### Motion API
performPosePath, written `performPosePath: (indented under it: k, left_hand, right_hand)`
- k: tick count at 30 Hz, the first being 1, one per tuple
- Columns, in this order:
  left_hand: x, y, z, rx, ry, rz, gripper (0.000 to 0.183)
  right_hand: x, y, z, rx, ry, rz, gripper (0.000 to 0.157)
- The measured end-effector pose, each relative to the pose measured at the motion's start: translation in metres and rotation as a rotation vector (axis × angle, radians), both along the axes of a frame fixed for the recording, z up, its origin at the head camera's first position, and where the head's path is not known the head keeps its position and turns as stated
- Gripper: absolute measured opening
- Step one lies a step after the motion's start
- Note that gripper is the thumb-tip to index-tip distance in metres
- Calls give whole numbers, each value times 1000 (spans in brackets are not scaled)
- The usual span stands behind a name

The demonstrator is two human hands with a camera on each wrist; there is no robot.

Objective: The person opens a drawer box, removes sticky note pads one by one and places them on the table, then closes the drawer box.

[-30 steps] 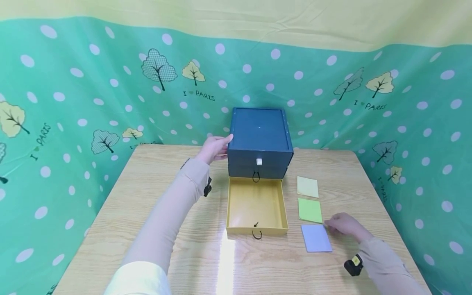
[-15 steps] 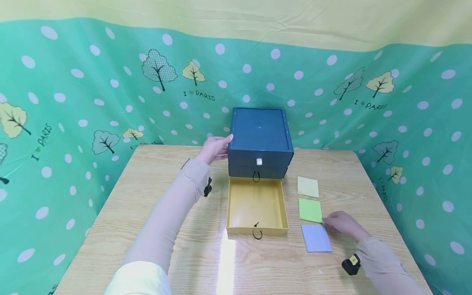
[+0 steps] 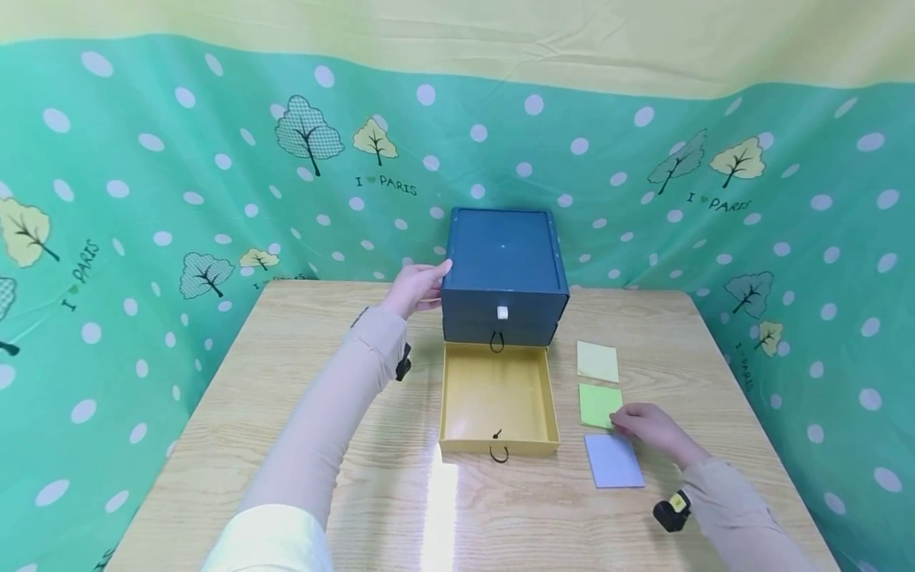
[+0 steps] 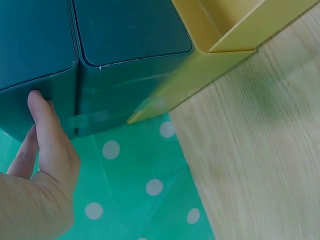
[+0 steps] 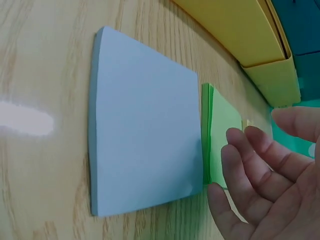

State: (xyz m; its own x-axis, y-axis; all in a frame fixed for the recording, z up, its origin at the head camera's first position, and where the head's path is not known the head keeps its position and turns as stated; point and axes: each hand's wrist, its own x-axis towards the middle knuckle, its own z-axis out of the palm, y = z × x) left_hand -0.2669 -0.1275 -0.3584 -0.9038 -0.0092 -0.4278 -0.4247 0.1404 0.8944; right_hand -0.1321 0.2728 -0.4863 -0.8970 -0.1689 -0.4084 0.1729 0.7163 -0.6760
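My left hand [image 3: 418, 287] rests against the left side of a dark blue drawer box [image 3: 503, 250], thumb up near its top edge. In the left wrist view its fingers lie fairly straight along the blue wall. My right hand [image 3: 649, 427] reaches over the right edge of a green sticky note pad [image 3: 597, 403], fingers loosely bent and the thumb apart from them. In the right wrist view the fingertips overlap the green pad, with nothing gripped. A light blue sticky note pad [image 3: 615, 462] lies just nearer, and a pale yellow sticky note pad [image 3: 597, 361] just beyond.
A yellow drawer [image 3: 496, 393] extends from the box's lower level, with a black loop [image 3: 498, 455] at its front. The upper blue drawer has a white knob [image 3: 503, 313]. A patterned green curtain [image 3: 343, 214] stands behind the wooden table [image 3: 314, 461].
My right hand has moved left and slightly away from me, from beside the pads to over the green pad's right edge. My left hand stays at the box.
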Motion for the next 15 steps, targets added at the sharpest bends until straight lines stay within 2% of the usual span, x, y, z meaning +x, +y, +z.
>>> performPosePath:
  k: [8,15]
  left_hand:
    - [-2,-1,-3,15,-9,1,64]
    - [-1,-1,-1,11,-5,-11,65]
  right_hand:
    - [1,-7,-1,-86,4,8,30]
    - [-1,-16,0,-150,-4,27,31]
